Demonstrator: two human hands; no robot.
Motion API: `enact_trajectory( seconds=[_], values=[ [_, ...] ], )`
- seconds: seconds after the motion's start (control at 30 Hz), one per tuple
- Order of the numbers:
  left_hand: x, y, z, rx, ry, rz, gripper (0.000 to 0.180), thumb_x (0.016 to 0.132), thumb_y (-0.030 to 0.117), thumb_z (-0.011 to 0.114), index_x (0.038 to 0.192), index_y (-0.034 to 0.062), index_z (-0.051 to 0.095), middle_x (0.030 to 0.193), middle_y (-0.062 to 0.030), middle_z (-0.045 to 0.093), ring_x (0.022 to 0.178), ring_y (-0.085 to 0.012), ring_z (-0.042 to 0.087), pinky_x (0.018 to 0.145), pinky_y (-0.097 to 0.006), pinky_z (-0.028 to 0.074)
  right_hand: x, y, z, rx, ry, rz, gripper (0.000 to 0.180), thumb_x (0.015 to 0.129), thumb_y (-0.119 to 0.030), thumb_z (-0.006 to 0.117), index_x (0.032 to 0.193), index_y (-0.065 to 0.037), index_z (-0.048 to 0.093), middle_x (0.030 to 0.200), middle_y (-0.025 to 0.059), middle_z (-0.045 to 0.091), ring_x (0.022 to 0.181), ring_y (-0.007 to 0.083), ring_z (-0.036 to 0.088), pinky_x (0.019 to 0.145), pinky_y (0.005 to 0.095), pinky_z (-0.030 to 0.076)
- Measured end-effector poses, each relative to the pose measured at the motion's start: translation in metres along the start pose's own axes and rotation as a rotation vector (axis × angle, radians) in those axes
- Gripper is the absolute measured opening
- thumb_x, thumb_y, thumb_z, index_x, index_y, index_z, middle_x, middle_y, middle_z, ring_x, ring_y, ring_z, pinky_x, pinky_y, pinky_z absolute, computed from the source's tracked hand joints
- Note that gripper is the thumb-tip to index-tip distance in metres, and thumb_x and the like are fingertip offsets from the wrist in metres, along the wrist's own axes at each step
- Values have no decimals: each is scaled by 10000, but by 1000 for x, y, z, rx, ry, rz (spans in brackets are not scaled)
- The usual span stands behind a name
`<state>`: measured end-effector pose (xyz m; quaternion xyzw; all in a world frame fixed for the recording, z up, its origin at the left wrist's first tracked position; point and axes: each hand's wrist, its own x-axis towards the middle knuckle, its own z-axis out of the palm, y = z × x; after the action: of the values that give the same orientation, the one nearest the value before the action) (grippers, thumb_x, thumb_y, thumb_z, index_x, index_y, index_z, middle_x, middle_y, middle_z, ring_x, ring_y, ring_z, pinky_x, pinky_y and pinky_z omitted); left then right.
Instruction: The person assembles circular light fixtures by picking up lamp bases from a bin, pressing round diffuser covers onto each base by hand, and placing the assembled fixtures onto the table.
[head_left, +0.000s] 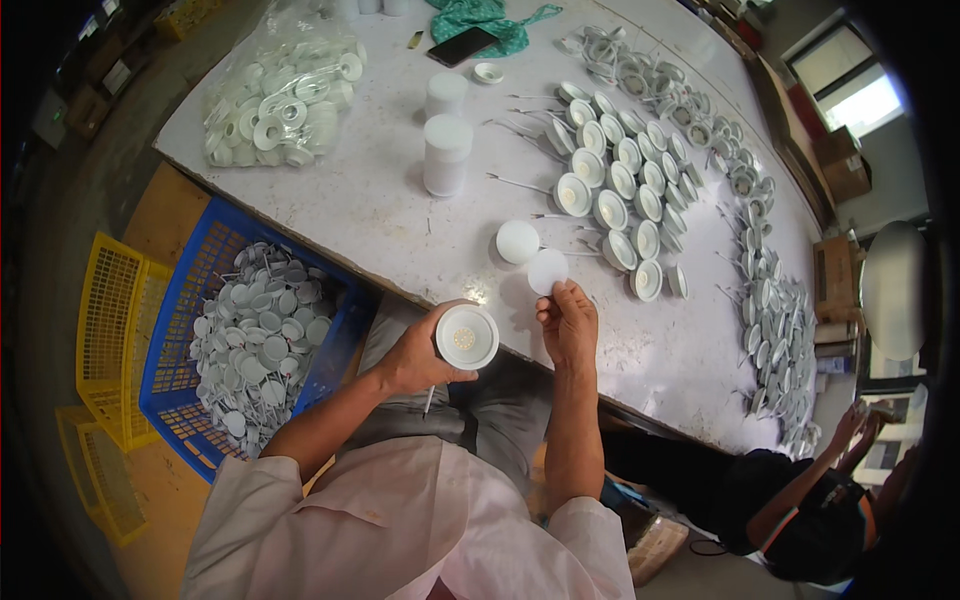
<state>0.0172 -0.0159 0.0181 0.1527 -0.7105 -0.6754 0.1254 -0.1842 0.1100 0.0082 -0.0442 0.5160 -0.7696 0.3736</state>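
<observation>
Wht tbl [350,205], L hand [416,352] w/ lamp [467,337], R hand [572,322] w/ disc [547,271]

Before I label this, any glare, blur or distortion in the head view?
Head view: window washed out, glare on tabletop just beyond the left grip; head view: tabletop edges bow, corners fade to black, pale oblong at right too blurred to identify; head view: round white fitting reads clear.

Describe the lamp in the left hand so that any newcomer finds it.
Find the white table, then the left hand by its near edge. That hand holds the round white LED lamp, apart from the lamps clustered on the table.
</observation>
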Motion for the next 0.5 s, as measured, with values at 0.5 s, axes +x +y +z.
enact_trajectory(
  seconds=[0.5],
  values=[
    [26, -1, 27, 1, 46, -49, 804, 640, 82, 834, 1328, 47, 418, 1217, -98, 573, 1140, -193, 547, 977, -326, 440, -58, 23, -5, -137, 15, 52, 106, 869, -71, 657, 810, -43, 573, 672, 21, 592, 493, 63, 473, 452, 201, 372]
  ],
)
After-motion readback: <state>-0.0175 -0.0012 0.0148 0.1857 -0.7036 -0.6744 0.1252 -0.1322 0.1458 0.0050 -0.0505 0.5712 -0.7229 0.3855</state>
